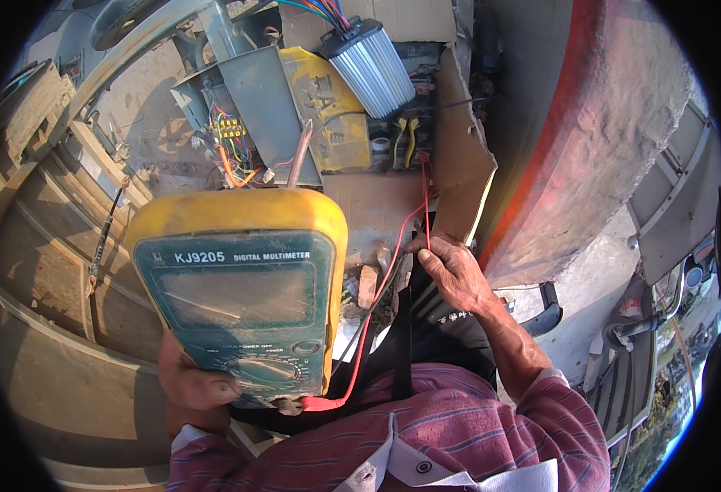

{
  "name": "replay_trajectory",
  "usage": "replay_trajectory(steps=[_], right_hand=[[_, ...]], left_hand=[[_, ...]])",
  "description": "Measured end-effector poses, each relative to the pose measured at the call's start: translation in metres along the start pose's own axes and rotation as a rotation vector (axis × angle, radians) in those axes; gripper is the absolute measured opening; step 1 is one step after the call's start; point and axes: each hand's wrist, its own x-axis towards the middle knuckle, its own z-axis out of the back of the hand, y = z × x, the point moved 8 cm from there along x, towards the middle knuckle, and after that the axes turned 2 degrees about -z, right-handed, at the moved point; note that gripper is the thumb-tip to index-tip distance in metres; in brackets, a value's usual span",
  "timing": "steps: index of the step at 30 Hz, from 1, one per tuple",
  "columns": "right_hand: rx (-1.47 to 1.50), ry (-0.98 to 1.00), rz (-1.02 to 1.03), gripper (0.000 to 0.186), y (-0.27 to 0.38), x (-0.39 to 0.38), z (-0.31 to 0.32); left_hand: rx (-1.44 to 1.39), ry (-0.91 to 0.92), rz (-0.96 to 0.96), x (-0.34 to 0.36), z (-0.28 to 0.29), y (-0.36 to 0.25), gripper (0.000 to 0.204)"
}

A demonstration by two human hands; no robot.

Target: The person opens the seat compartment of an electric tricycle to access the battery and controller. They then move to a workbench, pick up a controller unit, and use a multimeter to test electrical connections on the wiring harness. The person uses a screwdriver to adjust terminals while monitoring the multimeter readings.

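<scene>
My left hand (pixel 196 377) grips a yellow-and-dark-green digital multimeter (pixel 237 246), held up large in front of me with its face toward the camera. Its screen looks blank and dusty. A red lead (pixel 354 361) runs from its lower edge toward my right hand (pixel 454 275), whose fingers are closed on the test leads near the cardboard edge. The red wire continues up toward dark parts beside a yellow-handled tool (pixel 412 143). Beyond the meter sit an open grey metal box (pixel 266 111) with colourful wiring and terminal blocks (pixel 231 127), and a silver finned controller (pixel 368 66) with a bundle of wires.
A yellow panel (pixel 332 135) and cardboard (pixel 463 180) surround the parts. Wooden framing (pixel 81 320) with a hanging strap fills the left. A pale body panel with a red stripe (pixel 590 148) runs down the right, beside metal bars and handles. A brick piece (pixel 367 285) lies below.
</scene>
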Motion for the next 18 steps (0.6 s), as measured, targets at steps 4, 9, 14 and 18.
replay_trajectory(steps=[4, 9, 14, 18], right_hand=[[0.565, -0.237, -0.153, 0.039, -0.01, -0.005, 0.007], [1.365, -0.38, -0.079, 0.035, -0.02, -0.001, 0.008], [1.338, -0.434, -0.079, 0.03, -0.013, 0.014, -0.013], [1.033, -0.472, -0.049, 0.027, 0.0, 0.033, -0.035]], left_hand=[[-0.001, 0.105, 0.081, 0.004, -0.016, 0.003, 0.093], [0.052, 0.168, 0.195, 0.004, -0.036, 0.008, 0.095], [0.103, 0.11, 0.208, -0.006, -0.039, 0.009, 0.098], [0.158, 0.114, 0.227, -0.011, -0.041, 0.007, 0.096]])
